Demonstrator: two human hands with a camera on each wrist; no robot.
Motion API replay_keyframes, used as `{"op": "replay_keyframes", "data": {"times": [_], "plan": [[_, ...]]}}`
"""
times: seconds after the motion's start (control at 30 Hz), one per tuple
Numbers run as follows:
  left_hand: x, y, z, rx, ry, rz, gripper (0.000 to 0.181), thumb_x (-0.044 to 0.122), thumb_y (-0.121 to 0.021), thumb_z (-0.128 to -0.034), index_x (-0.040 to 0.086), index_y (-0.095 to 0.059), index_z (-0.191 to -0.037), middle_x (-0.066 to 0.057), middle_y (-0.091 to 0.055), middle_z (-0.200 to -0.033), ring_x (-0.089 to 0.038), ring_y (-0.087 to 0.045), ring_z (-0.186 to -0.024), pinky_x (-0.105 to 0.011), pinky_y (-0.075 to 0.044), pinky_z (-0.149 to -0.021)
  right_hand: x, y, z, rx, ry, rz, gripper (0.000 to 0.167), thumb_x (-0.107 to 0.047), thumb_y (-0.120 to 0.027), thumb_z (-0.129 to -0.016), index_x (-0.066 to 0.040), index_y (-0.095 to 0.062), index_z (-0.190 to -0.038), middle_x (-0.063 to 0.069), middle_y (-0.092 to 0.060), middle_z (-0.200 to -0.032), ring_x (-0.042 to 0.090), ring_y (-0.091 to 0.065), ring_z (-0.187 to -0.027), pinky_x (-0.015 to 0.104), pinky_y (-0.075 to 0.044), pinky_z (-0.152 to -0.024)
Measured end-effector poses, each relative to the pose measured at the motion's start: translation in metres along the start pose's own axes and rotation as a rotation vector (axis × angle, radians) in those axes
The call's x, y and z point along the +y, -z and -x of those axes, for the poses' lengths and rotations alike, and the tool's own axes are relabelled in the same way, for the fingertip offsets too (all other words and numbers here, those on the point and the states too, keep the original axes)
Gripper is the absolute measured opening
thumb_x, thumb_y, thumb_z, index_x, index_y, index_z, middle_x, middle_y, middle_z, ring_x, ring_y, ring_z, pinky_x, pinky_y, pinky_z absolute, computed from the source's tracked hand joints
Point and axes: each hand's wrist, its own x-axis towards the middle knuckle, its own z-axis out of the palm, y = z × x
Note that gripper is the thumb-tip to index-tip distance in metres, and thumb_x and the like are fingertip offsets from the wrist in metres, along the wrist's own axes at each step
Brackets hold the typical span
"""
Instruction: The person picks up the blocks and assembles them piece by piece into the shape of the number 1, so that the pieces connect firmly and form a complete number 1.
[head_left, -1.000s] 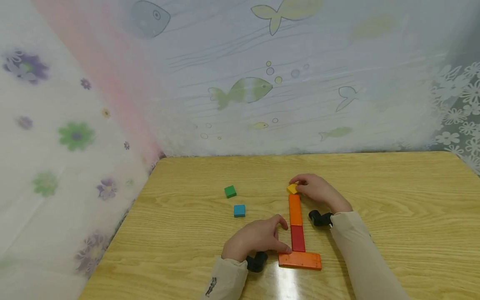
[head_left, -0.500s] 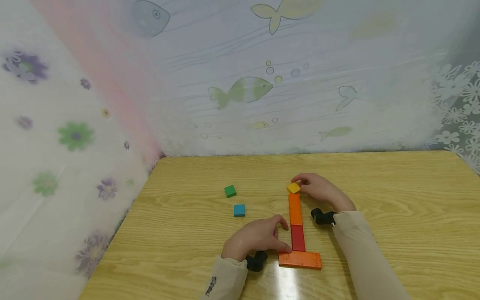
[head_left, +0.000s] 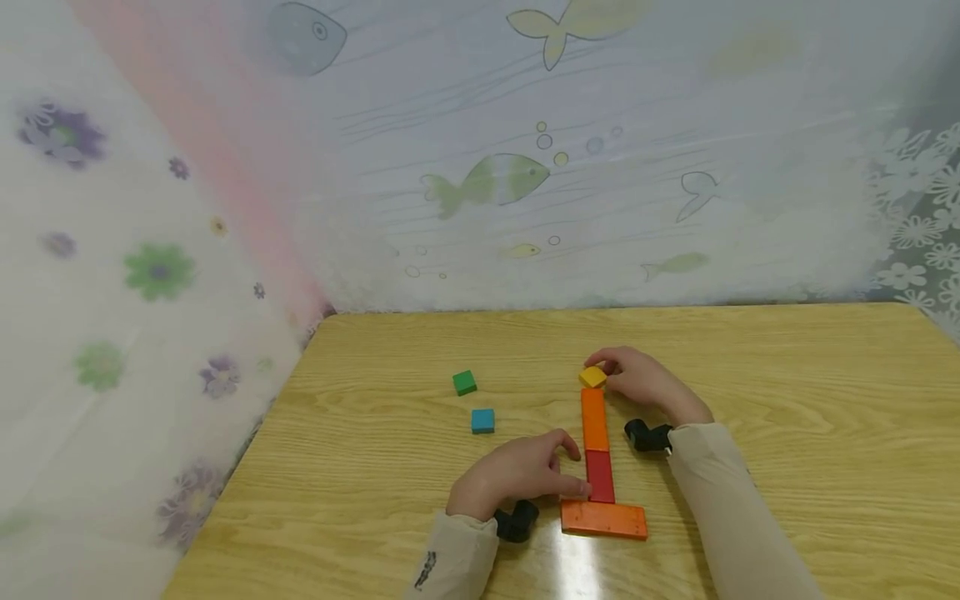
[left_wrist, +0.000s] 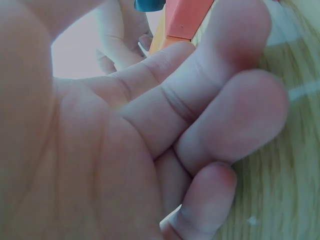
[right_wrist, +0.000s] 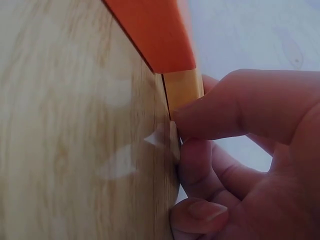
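1. Right hand point(head_left: 647, 387) pinches a yellow block point(head_left: 592, 377) between thumb and fingers; the right wrist view shows the thumb against its side.
2. That yellow block sits on the wooden counter point(head_left: 825, 400), turned at an angle, right at the far end of a long orange block point(head_left: 595, 419).
3. Left hand point(head_left: 513, 473) is relaxed, its fingers loosely bent and its thumb and index finger apart; the thumb tip lies at the left edge of a red block point(head_left: 601, 477), though whether it presses there I cannot tell.
4. The long orange block and the red block lie end to end, running away from the person.
5. An orange crosspiece point(head_left: 603, 521) lies flat across the near end of the red block.
6. Left of this row, apart from it, are a green block point(head_left: 465, 382) and, nearer the person, a blue block point(head_left: 483, 421).
7. Both arms wear beige sleeves point(head_left: 738, 504), with a black wrist camera point(head_left: 647, 436) at each wrist.
8. Behind the counter hangs a pale sheet point(head_left: 795, 225) printed with fish.
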Motion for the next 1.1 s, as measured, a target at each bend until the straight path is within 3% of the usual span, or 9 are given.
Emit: {"op": "replay_keyframes", "data": {"times": [0.77,1.1], "plan": [[-0.0004,-0.0006,0.0015,0.009,0.007,-0.004,0.042,0.051,-0.064,-0.0757,0.025,-0.052,-0.107,0.0,-0.055,-0.067,-0.015,-0.051,-0.054,-0.027,-0.037,-0.05,0.0,-0.001,-0.0002,-0.018,-0.016,-0.019,0.035,-0.005,-0.052,-0.082,-0.008,-0.055,-0.117,0.014,-0.053,-0.104,0.025,-0.047,-0.086,0.041,-0.04,-0.077],[-0.0004,-0.0002,0.0008,0.0,0.006,0.017,0.041,0.05,-0.063,-0.0769,0.024,-0.052,-0.108,0.0,-0.056,-0.067,-0.015,-0.053,-0.055,-0.027,-0.038,-0.051,0.0022,-0.0009,-0.0015,-0.033,0.027,-0.008,0.037,-0.003,-0.053,-0.081,-0.008,-0.054,-0.118,0.011,-0.053,-0.101,0.024,-0.047,-0.084,0.038,-0.039,-0.074]]}}
